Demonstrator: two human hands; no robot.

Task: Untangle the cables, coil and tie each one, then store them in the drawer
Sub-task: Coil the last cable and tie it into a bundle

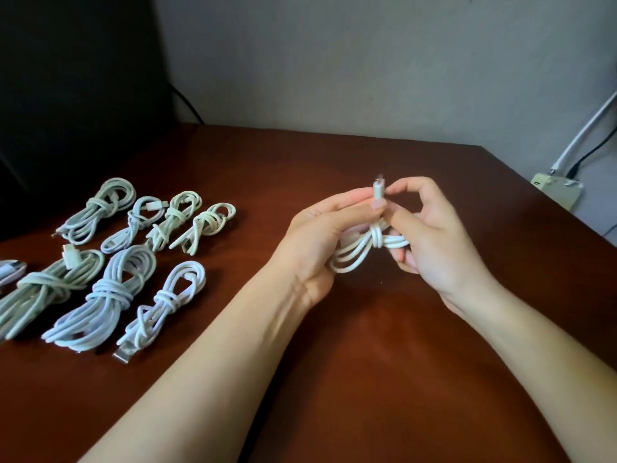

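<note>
Left hand (320, 242): fingers curled round the left loops of a white cable (360, 253). The thumb presses the free tail against the fingertips, so this hand is closed on the cable. It appears to serve as the anchor that keeps the coil from springing open.

Right hand (434, 242): the lower fingers are hooked through the right loops, and forefinger and thumb pinch near the connector (379, 188). This hand is also closed on the cable. The connector stands upright at 12 o'clock from the coil.

The cable is held clear of the table, between the two hands. Two or three turns cinch its waist. Judgement: the wrap is nearly done and the tail is held up for tucking or tightening. If it is let go now, the turns may slacken.

At 9 o'clock from the hands, well apart, are the tied bundles (110, 295), seven whole in two rows. An eighth (10, 270) is cut off by the frame edge. They lie side by side without overlap, probably so finished work stays separate and countable.

All of this is on a dark red-brown table (367, 362). At 2 o'clock, off the table's far corner, a pale wall box (554, 192) has a black lead plugged in. At 10 o'clock there is a dark panel (66, 78).

No drawer is in view, so storage is judged not yet begun.

No brand, label or writing can be read on anything.
</note>
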